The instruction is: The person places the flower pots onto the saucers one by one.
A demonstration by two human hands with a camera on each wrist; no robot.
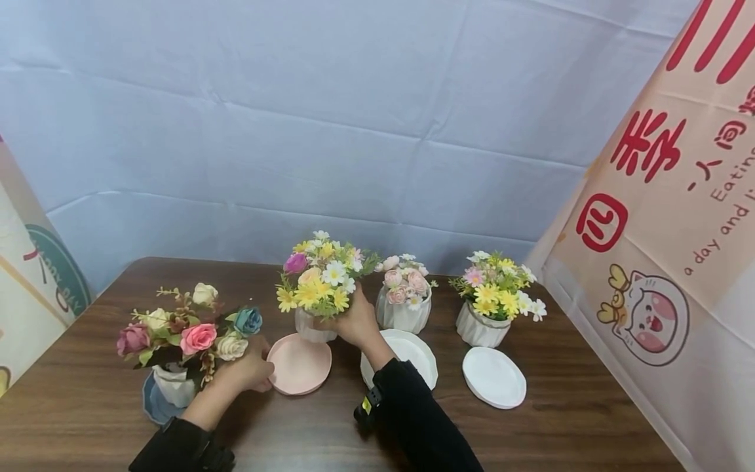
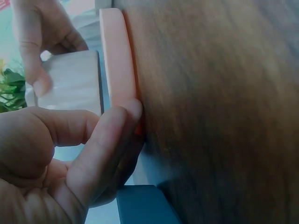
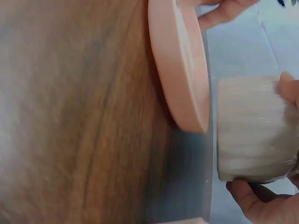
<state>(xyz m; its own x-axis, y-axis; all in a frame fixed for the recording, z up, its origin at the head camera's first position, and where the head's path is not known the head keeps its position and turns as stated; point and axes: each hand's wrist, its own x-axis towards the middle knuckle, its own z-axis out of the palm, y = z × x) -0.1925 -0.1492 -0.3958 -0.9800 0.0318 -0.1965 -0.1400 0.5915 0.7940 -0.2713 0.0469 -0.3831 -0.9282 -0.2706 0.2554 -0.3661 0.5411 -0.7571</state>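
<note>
My right hand grips a white ribbed flowerpot by its sides, thumb and fingers on opposite walls. Yellow, white and purple artificial flowers fill it and partly hide the pot in the head view. The pot is upright at the far edge of the pink saucer, its base above the saucer's rim level in the right wrist view. At that saucer's left edge, my left hand pinches the rim, fingertips against the outer wall. The saucer lies flat on the table.
On the left, a pot of roses stands on a blue saucer. Farther right are a pot of pale pink flowers behind a white saucer, and a yellow-flowered pot behind another white saucer. A curtain hangs behind.
</note>
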